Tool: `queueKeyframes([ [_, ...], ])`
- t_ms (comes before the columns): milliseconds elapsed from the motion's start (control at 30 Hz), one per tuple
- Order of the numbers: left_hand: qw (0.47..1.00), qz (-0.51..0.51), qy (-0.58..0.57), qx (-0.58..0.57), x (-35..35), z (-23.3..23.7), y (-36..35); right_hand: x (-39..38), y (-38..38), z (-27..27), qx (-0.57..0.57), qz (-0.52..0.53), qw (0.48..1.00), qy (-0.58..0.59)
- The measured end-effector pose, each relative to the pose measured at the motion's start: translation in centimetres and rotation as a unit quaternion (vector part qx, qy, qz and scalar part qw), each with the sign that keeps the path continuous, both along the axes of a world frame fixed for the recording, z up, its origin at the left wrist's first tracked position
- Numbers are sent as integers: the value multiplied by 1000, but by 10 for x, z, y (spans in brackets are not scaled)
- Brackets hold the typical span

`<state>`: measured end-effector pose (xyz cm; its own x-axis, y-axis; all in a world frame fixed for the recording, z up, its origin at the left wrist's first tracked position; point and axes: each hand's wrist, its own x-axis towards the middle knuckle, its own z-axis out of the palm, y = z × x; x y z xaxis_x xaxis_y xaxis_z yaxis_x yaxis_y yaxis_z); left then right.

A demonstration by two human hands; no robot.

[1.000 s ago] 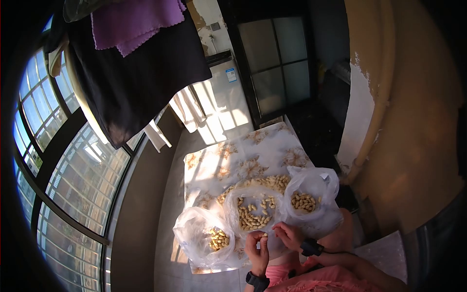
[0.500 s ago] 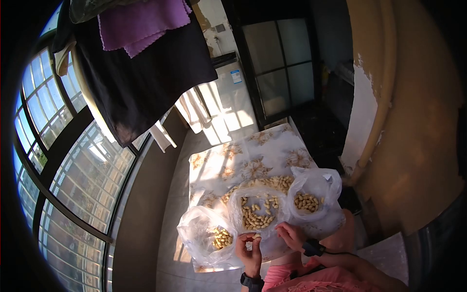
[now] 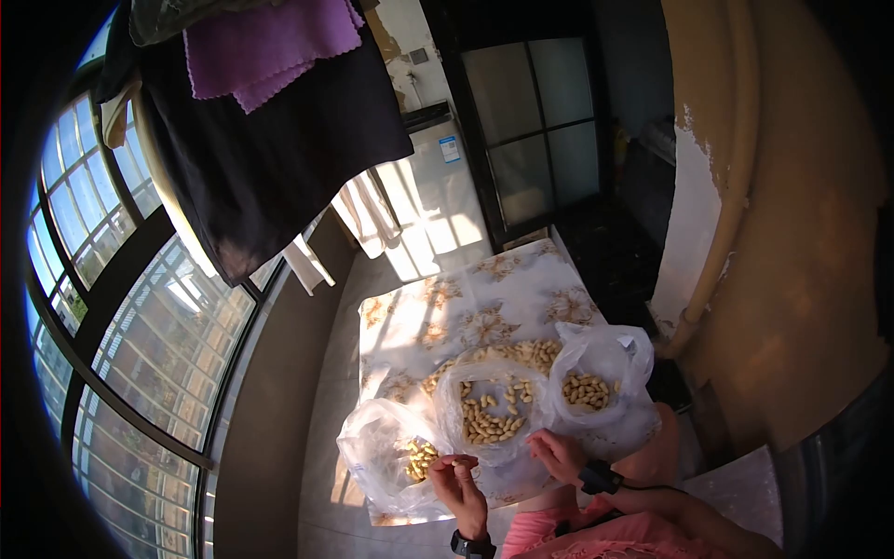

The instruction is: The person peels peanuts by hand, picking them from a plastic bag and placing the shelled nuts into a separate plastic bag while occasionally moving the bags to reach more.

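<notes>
My left hand (image 3: pixel 460 492) is at the right edge of the left plastic bag (image 3: pixel 368 456), beside its pile of peanuts (image 3: pixel 420 458). Its fingers are closed in a pinch, and what they hold is too small to make out. Just below the middle bag (image 3: pixel 447 396), my right hand (image 3: pixel 559 456) has its fingers curled together, their contents hidden. Peanuts in shells (image 3: pixel 489 427) lie in the middle bag. More peanuts (image 3: pixel 587 391) sit in the right bag (image 3: pixel 633 359).
A table with a flowered cloth (image 3: pixel 410 321) bears the bags, with loose peanuts (image 3: pixel 535 352) behind the middle one. Dark clothing (image 3: pixel 279 158) and a purple cloth (image 3: pixel 275 47) hang at the upper left. Barred windows (image 3: pixel 168 326) stand left, a brown wall (image 3: pixel 792 261) right.
My left hand has moved left, from below the middle bag to the left bag's peanuts. The peanut seen at its fingertips before no longer shows clearly. My right hand has hardly moved.
</notes>
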<state>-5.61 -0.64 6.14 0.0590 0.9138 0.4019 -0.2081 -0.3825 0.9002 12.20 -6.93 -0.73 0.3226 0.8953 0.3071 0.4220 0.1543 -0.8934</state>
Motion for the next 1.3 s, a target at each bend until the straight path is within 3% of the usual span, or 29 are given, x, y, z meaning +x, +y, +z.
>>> queueKeyframes([
  [300, 993, 95, 39, 52, -27, 5, 15, -1, -2, 6, -26, 0, 1000, -6],
  [533, 970, 188, 144, 47, -49, 6, 30, -1, -2, 8, -21, 3, 1000, -10],
  [900, 971, 191, 140, 31, -54, -1, 40, -1, -1, 10, -23, 12, 1000, -9],
  [1300, 948, 209, 237, 41, -58, -11, 42, -3, 0, 8, 2, -7, 1000, 19],
])
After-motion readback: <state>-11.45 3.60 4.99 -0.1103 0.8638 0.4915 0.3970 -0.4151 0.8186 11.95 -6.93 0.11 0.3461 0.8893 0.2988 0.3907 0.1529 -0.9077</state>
